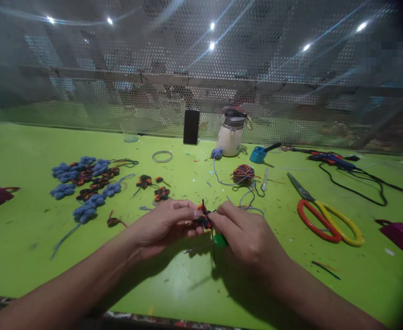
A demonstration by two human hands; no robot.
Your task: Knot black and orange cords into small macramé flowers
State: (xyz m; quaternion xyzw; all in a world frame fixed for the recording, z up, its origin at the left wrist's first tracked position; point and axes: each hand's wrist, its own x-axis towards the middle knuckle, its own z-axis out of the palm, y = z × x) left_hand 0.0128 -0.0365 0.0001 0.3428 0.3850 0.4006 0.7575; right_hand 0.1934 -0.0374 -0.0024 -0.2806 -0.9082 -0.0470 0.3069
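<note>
Over the front middle of the green table, my left hand (169, 220) pinches a small crocheted flower (204, 219) in dark and orange yarn. My right hand (247, 229) is closed at the flower's right side, its fingertips at a dark strand. Tucked under that hand is a green-handled crochet hook (221, 240), its thin metal shaft pointing left. The fingers partly cover the flower. Behind the hands lies a ball of multicoloured yarn (243, 173). Small dark-orange flowers (161, 194) rest just beyond my left hand.
Blue and dark-orange crocheted flowers (84, 211) spread at left. Scissors (320, 211) with red and yellow handles lie at right, near a corded glue gun (335, 160). A bottle (231, 135), phone (191, 127), blue tape dispenser-like item (258, 155) and ring (162, 156) stand or lie farther back.
</note>
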